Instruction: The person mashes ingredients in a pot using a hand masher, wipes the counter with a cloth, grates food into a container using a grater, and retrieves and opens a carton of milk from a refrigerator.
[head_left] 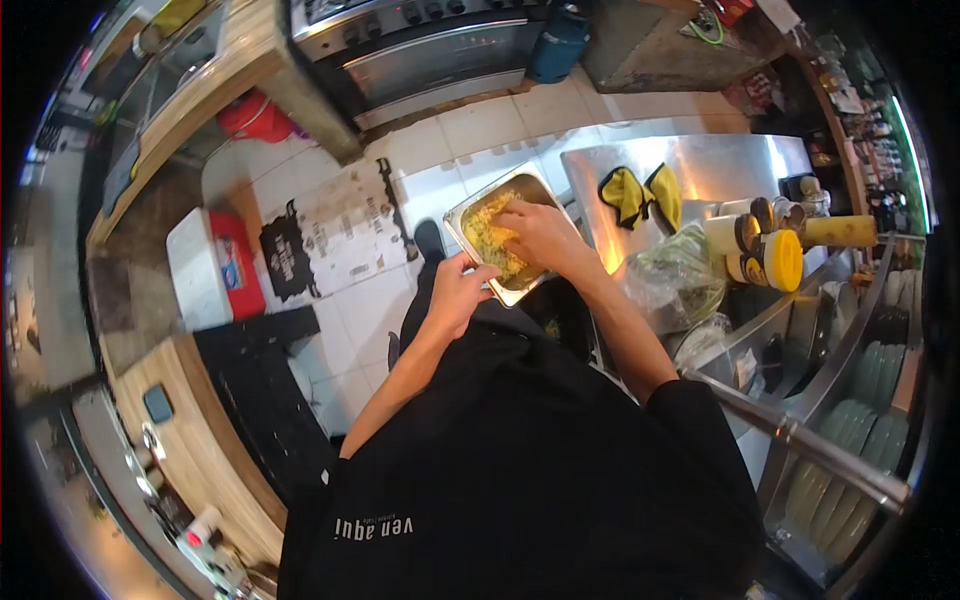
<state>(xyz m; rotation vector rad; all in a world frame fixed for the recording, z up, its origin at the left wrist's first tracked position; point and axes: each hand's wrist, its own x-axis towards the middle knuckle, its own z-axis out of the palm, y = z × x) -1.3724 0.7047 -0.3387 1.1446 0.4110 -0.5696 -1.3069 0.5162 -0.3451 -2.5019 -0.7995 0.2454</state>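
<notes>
A rectangular steel pan (533, 186) is held up in front of my body, above the tiled floor. Yellow shredded food with green bits (482, 222) lies inside it; its exact kind I cannot make out. My left hand (463, 292) grips the pan's near left rim, thumb over the edge. My right hand (545, 238) reaches down into the pan, its bent fingers in the yellow food. Whether those fingertips pinch any of it is hidden.
To the right, a steel counter (585, 170) carries yellow-black gloves (640, 195), a plastic bag of greens (675, 280) and a yellow-lidded tub (782, 262). Stacked plates (850, 440) fill a rack. Flattened cardboard (335, 230) lies on the floor, near a red-and-white cooler (215, 265).
</notes>
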